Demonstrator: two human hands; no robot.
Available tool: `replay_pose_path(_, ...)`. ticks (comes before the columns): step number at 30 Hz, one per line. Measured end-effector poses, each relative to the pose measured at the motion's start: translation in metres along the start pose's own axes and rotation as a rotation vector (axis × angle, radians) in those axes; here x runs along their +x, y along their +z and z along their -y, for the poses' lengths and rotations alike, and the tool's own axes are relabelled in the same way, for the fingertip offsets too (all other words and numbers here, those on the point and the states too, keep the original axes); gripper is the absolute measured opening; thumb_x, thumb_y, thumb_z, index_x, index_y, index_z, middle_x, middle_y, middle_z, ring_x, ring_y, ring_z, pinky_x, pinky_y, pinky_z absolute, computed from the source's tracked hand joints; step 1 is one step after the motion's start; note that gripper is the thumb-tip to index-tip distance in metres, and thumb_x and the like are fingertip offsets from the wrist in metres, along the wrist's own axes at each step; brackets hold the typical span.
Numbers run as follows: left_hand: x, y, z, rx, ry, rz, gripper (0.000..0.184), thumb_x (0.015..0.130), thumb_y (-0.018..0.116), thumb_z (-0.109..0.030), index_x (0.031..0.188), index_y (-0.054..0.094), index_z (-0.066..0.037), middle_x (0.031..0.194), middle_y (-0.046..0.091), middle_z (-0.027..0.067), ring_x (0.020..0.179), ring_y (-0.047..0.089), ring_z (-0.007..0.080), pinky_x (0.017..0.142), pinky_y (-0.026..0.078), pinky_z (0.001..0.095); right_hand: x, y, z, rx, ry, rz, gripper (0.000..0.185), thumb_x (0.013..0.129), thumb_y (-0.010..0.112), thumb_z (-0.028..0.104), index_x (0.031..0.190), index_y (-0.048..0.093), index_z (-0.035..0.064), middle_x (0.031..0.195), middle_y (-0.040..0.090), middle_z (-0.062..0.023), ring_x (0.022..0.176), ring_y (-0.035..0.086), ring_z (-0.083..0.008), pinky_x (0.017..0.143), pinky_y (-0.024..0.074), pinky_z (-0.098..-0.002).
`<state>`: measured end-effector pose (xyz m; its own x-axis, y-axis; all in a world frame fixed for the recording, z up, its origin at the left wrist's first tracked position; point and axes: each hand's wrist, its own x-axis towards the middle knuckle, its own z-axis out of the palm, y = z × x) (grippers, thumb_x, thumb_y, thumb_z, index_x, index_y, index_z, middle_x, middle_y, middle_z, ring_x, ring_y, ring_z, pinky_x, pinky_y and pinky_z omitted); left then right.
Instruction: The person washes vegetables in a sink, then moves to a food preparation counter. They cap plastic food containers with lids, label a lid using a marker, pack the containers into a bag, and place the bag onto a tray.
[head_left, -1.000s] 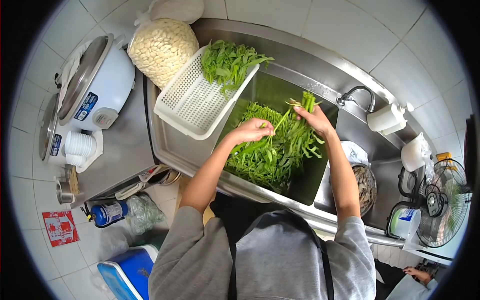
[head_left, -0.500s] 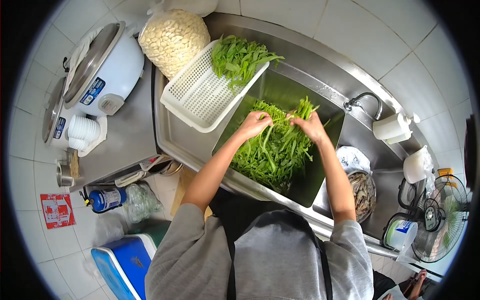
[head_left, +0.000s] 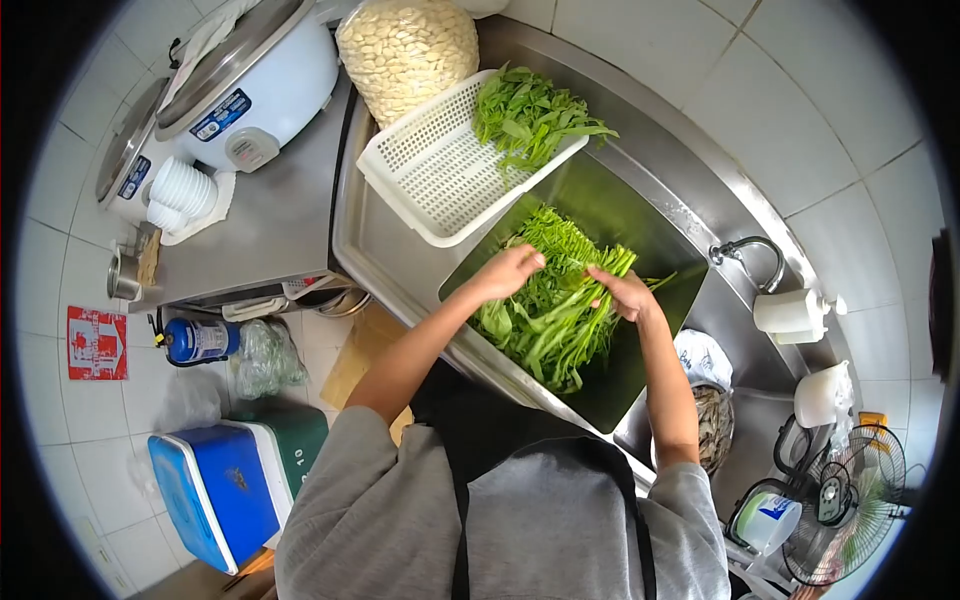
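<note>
The bunch (head_left: 568, 328) looks green and leafy, its pale stalks fanning toward seven o'clock over more greens (head_left: 556, 232) in the basin (head_left: 648, 222). It should be light, with floppy leaves that bruise easily and firmer stems that may be slick if wet; the stems near the cut ends seem the best hold. The right hand (head_left: 628, 293) grips it there. The left hand (head_left: 512, 272), at ten o'clock, has its fingers drawn in; whether they pinch anything, I cannot tell. Beyond, a white basket (head_left: 400, 165) sits at eleven o'clock, the tap (head_left: 765, 250) at two.
</note>
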<state>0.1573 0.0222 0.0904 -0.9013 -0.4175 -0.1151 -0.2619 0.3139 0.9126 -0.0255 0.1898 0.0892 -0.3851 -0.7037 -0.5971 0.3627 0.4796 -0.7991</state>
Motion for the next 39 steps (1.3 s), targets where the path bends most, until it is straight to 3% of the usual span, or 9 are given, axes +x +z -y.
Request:
replay_pose_path(4,-0.009,0.016,-0.032,0.243,0.024,0.046,0.024,0.082,0.057,-0.031,0.089,0.062,-0.009,0.073,0.062,0.0113,0.064,0.06,0.0245,0.06,0.045,0.0356,0.002,0.018,0.028,0.085,-0.025,-0.028,0.033,0.082,0.063,0.028,0.093,0.055,-0.0016,0.082,0.059,-0.0101,0.058,0.058,-0.0176,0.045,0.0524,-0.0288)
replay_pose_path(11,-0.001,0.009,-0.051,0.499,0.053,-0.068,0.028,0.074,0.063,-0.037,0.085,0.065,-0.011,0.065,0.061,0.0149,0.063,0.06,0.0314,0.06,0.047,0.0405,0.026,0.043,0.045,-0.248,-0.135,-0.121,0.063,0.077,0.062,0.05,0.093,0.053,-0.0105,0.072,0.054,-0.01,0.049,0.046,-0.0132,0.036,0.0332,-0.0282)
replay_pose_path(16,-0.006,0.012,-0.04,0.656,0.089,-0.248,0.031,0.072,0.064,-0.037,0.085,0.066,-0.009,0.067,0.061,0.0161,0.066,0.061,0.032,0.061,0.048,0.0407,0.007,0.061,0.075,-0.203,-0.13,-0.057,0.058,0.076,0.063,0.048,0.095,0.056,-0.0058,0.072,0.056,-0.01,0.048,0.046,-0.0128,0.036,0.0342,-0.0282)
replay_pose_path(20,-0.014,-0.015,-0.05,0.512,-0.006,-0.157,0.025,0.071,0.062,-0.027,0.086,0.065,-0.008,0.066,0.061,0.0146,0.061,0.059,0.0302,0.061,0.047,0.0382,0.0,0.062,0.082,-0.29,-0.233,0.073,0.055,0.074,0.066,0.047,0.095,0.058,-0.0031,0.076,0.058,-0.0082,0.054,0.05,-0.0113,0.039,0.0364,-0.0249)
replay_pose_path(24,-0.009,-0.041,-0.029,0.158,0.115,-0.031,0.031,0.074,0.062,-0.03,0.092,0.064,-0.005,0.063,0.061,0.0021,0.054,0.053,0.0185,0.057,0.044,0.0335,-0.002,0.058,0.092,-0.364,-0.391,0.22,0.054,0.072,0.068,0.046,0.101,0.06,0.0009,0.077,0.059,-0.0041,0.056,0.048,-0.0076,0.043,0.036,-0.0212)
replay_pose_path(25,-0.006,-0.044,-0.027,0.158,0.131,0.001,0.031,0.078,0.061,-0.028,0.095,0.063,-0.001,0.063,0.057,-0.003,0.05,0.046,0.0105,0.048,0.038,0.0291,-0.003,0.058,0.094,-0.324,-0.409,0.267,0.055,0.072,0.068,0.047,0.102,0.06,0.0016,0.076,0.059,-0.0036,0.056,0.047,-0.0074,0.042,0.0354,-0.0209)
replay_pose_path(27,-0.017,-0.055,-0.063,0.007,-0.068,0.102,0.028,0.081,0.059,-0.024,0.095,0.063,0.0,0.061,0.052,-0.0043,0.047,0.039,0.0068,0.044,0.033,0.0252,0.0,0.053,0.095,-0.197,-0.407,0.325,0.051,0.071,0.07,0.045,0.097,0.061,0.0022,0.07,0.056,-0.0013,0.053,0.046,-0.0068,0.041,0.0334,-0.0203)
replay_pose_path(31,-0.018,-0.062,-0.071,-0.319,-0.134,0.253,0.023,0.085,0.054,-0.019,0.093,0.062,0.001,0.056,0.041,-0.0069,0.044,0.03,0.0018,0.04,0.024,0.0193,-0.006,0.058,0.101,-0.182,-0.408,0.172,0.046,0.069,0.073,0.041,0.087,0.057,0.0019,0.067,0.053,0.0,0.052,0.047,-0.0065,0.041,0.0339,-0.0203)
replay_pose_path(39,-0.009,-0.05,-0.059,-0.521,-0.121,0.093,0.017,0.084,0.051,-0.016,0.083,0.059,-0.001,0.056,0.04,-0.0057,0.046,0.03,0.0025,0.04,0.026,0.0186,-0.02,0.075,0.109,-0.143,-0.297,-0.014,0.059,0.066,0.075,0.04,0.098,0.053,-0.0052,0.072,0.054,-0.0025,0.059,0.049,-0.0069,0.043,0.0329,-0.0197)
